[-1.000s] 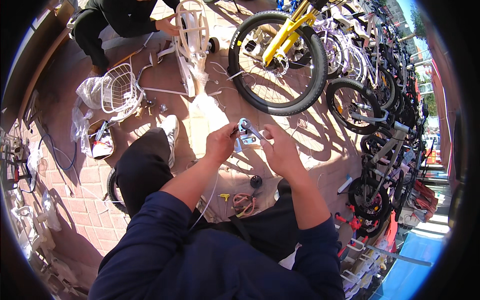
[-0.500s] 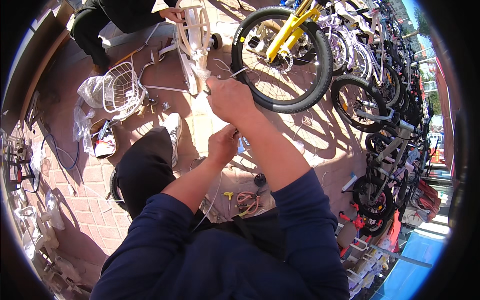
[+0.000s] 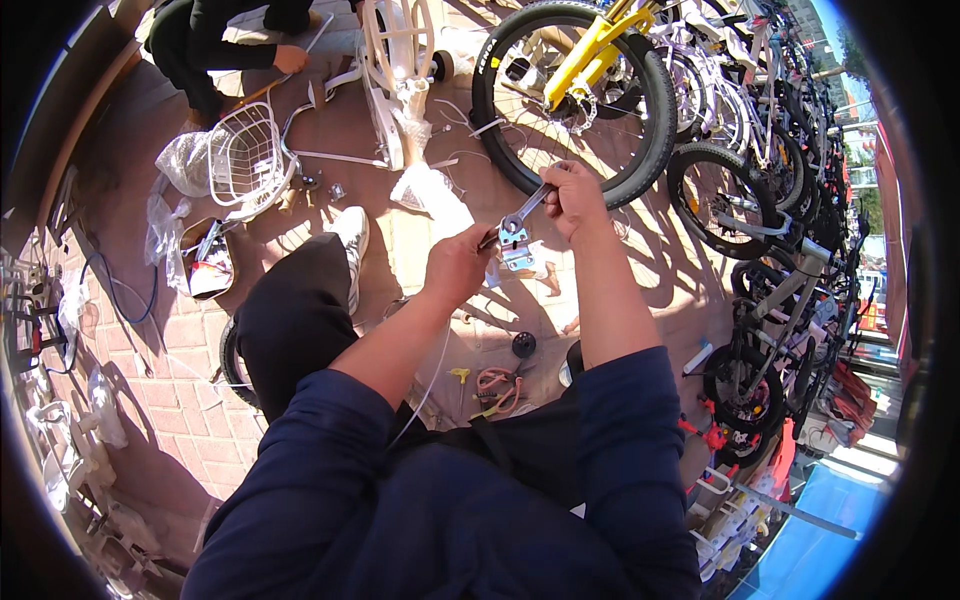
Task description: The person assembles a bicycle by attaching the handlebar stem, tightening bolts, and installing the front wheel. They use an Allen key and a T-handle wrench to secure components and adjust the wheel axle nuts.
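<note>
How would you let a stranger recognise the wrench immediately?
Find the big black-tyred wheel on the yellow fork, at top. Overlapping its lower edge, the right hand grips a grey wrench. Its slim shank and rounded head set it apart from the broader, shiny metal piece beside it.

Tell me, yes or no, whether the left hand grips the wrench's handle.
No, the right hand grips the wrench by its handle, its head at the metal bracket.

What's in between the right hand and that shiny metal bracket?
Just the wrench the right hand holds: its shaft spans the gap, its head overlapping the metal bracket's upper end. Nothing else visible blocks the way.
</note>
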Demonstrator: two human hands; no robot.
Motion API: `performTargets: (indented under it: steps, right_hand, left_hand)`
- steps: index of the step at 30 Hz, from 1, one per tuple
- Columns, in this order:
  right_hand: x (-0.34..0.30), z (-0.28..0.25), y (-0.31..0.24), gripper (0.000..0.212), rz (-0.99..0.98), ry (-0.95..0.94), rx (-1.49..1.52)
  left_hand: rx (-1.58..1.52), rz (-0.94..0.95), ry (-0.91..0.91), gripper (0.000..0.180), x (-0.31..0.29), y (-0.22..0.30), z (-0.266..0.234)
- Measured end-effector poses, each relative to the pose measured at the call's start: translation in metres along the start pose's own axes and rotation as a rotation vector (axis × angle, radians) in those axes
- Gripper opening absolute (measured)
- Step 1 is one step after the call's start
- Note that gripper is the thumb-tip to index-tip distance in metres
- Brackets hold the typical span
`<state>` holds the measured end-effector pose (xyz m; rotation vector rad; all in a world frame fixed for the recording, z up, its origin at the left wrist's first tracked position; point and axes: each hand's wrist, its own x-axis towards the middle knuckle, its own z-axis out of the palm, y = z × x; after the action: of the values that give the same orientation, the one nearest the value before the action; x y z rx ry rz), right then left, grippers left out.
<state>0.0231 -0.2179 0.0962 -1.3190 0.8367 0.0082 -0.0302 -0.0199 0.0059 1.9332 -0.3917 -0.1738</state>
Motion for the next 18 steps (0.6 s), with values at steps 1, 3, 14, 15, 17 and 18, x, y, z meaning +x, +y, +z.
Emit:
performTargets:
  steps: [1,3,14,15,17,18]
  right_hand:
    - [0.002,-0.001,-0.001,0.021,-0.006,-0.022,-0.004]
    - [0.008,-0.002,-0.002,0.02,-0.014,-0.055,-0.015]
    - [0.008,0.0,0.01,0.014,-0.139,-0.135,-0.032]
    - [0.008,-0.002,0.011,0.013,-0.141,-0.148,-0.036]
    - [0.009,-0.014,0.015,0.013,-0.12,-0.144,-0.01]
    - [0.008,-0.024,0.017,0.013,-0.111,-0.138,0.005]
  left_hand:
    - [-0.058,-0.048,-0.082,0.022,0.004,0.001,-0.006]
    - [-0.361,-0.158,-0.161,0.035,0.011,-0.013,-0.01]
    - [-0.512,-0.2,-0.33,0.041,0.025,0.031,-0.018]
    - [-0.507,-0.229,-0.312,0.037,0.025,0.032,-0.015]
    - [-0.65,-0.203,-0.232,0.028,0.021,0.023,0.003]
    - [-0.691,-0.217,-0.237,0.026,0.021,0.024,0.007]
